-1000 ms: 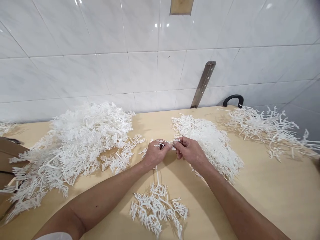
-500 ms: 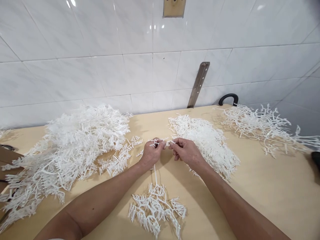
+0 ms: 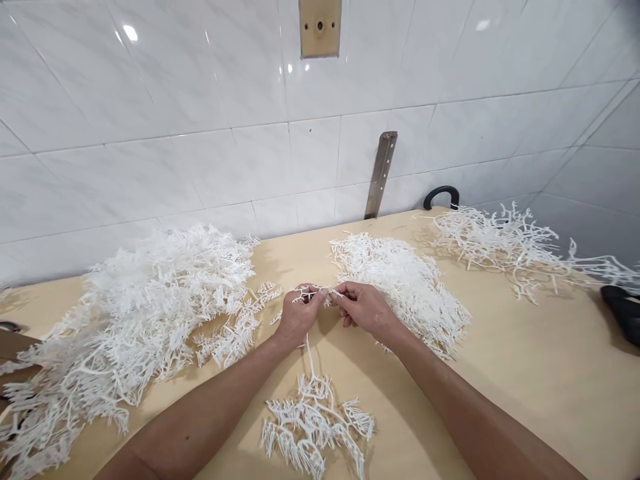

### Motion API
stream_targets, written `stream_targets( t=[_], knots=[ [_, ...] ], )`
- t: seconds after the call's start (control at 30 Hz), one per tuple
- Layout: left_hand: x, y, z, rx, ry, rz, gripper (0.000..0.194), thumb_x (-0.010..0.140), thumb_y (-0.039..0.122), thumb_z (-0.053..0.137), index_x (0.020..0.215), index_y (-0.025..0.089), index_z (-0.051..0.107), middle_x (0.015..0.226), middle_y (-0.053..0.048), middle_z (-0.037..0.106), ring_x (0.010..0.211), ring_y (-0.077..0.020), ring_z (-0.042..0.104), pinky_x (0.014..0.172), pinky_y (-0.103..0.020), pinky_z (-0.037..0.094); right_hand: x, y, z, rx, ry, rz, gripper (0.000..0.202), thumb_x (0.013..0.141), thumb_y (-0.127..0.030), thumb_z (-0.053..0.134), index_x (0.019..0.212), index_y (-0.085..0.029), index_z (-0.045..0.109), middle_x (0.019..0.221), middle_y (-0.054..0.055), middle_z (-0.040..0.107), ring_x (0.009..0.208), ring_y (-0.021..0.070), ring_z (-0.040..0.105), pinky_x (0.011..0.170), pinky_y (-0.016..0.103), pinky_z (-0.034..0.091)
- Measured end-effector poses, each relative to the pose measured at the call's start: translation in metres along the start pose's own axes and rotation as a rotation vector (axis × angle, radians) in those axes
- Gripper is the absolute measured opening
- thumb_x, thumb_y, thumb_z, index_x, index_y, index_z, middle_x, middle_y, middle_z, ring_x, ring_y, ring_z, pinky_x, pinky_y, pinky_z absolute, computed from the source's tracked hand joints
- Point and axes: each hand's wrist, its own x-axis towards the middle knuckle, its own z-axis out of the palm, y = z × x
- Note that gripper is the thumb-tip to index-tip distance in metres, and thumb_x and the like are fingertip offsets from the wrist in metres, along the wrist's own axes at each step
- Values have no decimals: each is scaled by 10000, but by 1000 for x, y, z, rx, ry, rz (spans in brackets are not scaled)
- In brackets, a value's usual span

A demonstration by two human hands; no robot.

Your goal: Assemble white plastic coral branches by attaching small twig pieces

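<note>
Near the middle of the table, my left hand point(image 3: 300, 312) is closed around a white plastic branch point(image 3: 313, 407). The branch's stem runs down from that hand, and its forked, feathery end lies on the table toward me. Close by on the right, my right hand point(image 3: 363, 307) pinches a thin white bit at the upper part, its fingertips almost meeting those of my left hand. Exactly how the small pieces join between the fingers is hidden.
A big heap of white branches point(image 3: 165, 300) covers the left side. A smaller pile point(image 3: 400, 287) lies just beyond my right hand, and bare-looking branches point(image 3: 500, 240) spread at the far right. Behind the table point(image 3: 540, 360) stand a tiled wall point(image 3: 200, 167) and a metal bracket point(image 3: 381, 175).
The camera view has shifted a little. My hands stay together in nearly the same spot, with the fingertips slightly closer and the branch still held.
</note>
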Motion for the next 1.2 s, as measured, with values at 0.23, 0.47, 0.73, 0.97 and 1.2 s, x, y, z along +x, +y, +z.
stream_targets(
  t=[0.23, 0.47, 0.73, 0.97, 1.2],
  knots=[
    [5, -5, -2, 85, 123, 32, 253, 761, 395, 689, 653, 170, 649, 589, 23, 557, 581, -121, 492, 609, -251, 398, -2, -2, 2, 33, 28, -1, 229, 785, -327, 674, 945, -171, 624, 723, -21, 609, 464, 82, 574, 408, 188, 489],
    [4, -1, -2, 164, 91, 112, 244, 797, 389, 657, 683, 174, 643, 600, 18, 562, 562, -115, 473, 587, -246, 400, -7, -10, 1, 26, 71, -87, 261, 856, -431, 593, 871, -175, 644, 673, -11, 610, 481, 96, 589, 398, 170, 457],
    [-2, 5, -2, 175, 105, 153, 252, 805, 401, 653, 694, 177, 623, 573, 31, 533, 529, -102, 441, 558, -233, 390, -1, -4, 2, 12, 126, -65, 208, 860, -367, 586, 799, -178, 647, 604, -26, 598, 426, 95, 587, 404, 176, 443],
    [0, 0, -3, 131, 68, 87, 279, 818, 418, 651, 686, 172, 635, 579, 34, 527, 553, -107, 453, 581, -234, 388, -2, -2, 3, -7, 116, -88, 189, 850, -355, 580, 809, -184, 649, 597, -34, 594, 412, 107, 585, 421, 210, 455],
    [3, 1, -5, 126, 21, 30, 290, 782, 415, 677, 625, 176, 631, 553, 20, 535, 549, -125, 481, 574, -249, 398, -2, -1, -2, -51, 151, -112, 200, 858, -368, 562, 793, -203, 653, 580, -35, 606, 439, 120, 613, 462, 216, 481]
  ],
)
